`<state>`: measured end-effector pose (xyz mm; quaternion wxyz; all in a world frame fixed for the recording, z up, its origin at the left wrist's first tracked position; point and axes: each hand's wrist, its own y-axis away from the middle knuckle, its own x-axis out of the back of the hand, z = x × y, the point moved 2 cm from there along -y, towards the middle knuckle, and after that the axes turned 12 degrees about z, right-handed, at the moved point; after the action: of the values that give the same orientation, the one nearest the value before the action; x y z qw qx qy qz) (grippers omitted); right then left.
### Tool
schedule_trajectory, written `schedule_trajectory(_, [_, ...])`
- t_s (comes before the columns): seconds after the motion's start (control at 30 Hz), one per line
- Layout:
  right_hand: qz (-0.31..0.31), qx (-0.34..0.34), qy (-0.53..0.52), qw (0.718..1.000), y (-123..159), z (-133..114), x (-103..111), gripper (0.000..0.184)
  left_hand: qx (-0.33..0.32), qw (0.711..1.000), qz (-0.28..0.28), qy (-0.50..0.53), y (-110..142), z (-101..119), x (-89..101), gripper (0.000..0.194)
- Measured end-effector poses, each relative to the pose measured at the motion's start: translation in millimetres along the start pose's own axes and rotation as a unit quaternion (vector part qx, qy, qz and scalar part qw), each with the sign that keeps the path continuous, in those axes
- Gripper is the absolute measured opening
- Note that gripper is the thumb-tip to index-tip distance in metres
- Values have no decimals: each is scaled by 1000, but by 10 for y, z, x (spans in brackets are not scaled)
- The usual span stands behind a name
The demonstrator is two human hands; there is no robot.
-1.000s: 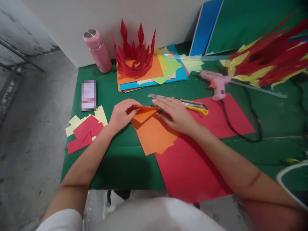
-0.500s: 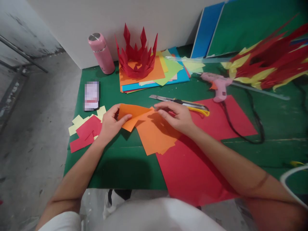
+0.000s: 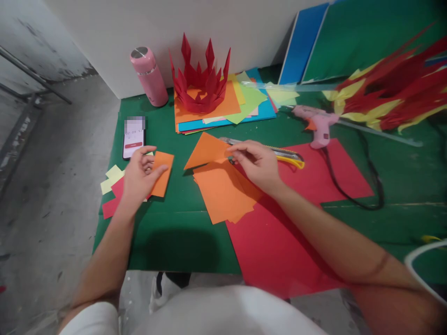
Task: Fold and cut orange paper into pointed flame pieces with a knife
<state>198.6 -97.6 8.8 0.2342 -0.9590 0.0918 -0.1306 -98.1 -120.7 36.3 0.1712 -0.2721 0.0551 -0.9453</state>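
Observation:
My left hand [image 3: 138, 179] has its thumb across a small orange paper rectangle [image 3: 165, 174], above the pile of red and pale yellow scraps [image 3: 113, 176]. The fingers are half curled on the far side. Between the thumb and fingertips of my right hand [image 3: 256, 165] is the corner of an orange paper sheet [image 3: 206, 150], tilted with its pointed end to the left. Below it lies a stack of orange paper squares [image 3: 223, 197], partly over a large red sheet [image 3: 279, 251]. A yellow cutter knife [image 3: 293, 156] lies partly hidden behind my right hand.
A pink bottle [image 3: 152, 79], a phone [image 3: 134, 139] and a red paper crown [image 3: 199, 93] on coloured sheets stand at the back. To the right are a pink glue gun [image 3: 319, 125] with its black cord [image 3: 331, 181] and red-yellow paper flames [image 3: 387, 97].
The orange paper has come apart into two pieces. My left hand has moved left to the scraps with the smaller one, while my right hand stays near the cutter knife with the other.

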Motion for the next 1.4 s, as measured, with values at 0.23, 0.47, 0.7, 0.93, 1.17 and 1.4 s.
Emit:
schedule_trajectory(0.23, [54,74,147,985,-102,85,117,24,-36,969,83,-232,22,-224,590,37])
schedule_trajectory(0.47, [-11,82,327,941,-156,186,193,48,64,897,-2,-438,234,-293,533,93])
schedule_trajectory(0.7, [-90,151,268,947,-119,47,212,32,-26,894,-18,-447,456,-150,378,91])
schedule_trajectory(0.93, [-266,193,221,918,12,95,86,56,-181,931,-27,-315,444,218,161,62])
schedule_trajectory(1.17, [-238,165,194,937,41,159,33,64,-225,929,-196,-219,345,254,-579,77])
schedule_trajectory(1.4, [-143,50,105,983,71,148,25,38,-77,980,-183,-10,175,249,-847,50])
